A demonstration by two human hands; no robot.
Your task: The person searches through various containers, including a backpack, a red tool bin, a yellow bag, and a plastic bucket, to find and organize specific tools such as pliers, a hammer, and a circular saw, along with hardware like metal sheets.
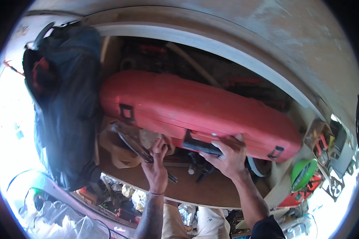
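Note:
A big red hard case [195, 103] with black latches lies across the opening of a wooden compartment, tilted down to the right. My right hand [229, 155] is closed around its black handle [197, 144]. Below the case's lower edge, my left hand [156, 171] has its fingers curled around a long, thin dark tool [133, 145], whose exact kind I cannot make out. One end of this tool sticks out past the palm at lower right. Brown paper or cardboard [117, 153] lies behind the left hand, partly hidden by the case.
A large dark bag [70, 103] stands at the left. Dark items and a wooden stick [193, 63] fill the compartment behind the case. A green bowl-shaped object [304, 175] and a small tool box [319, 139] sit at right. Clear plastic [64, 221] lies at lower left.

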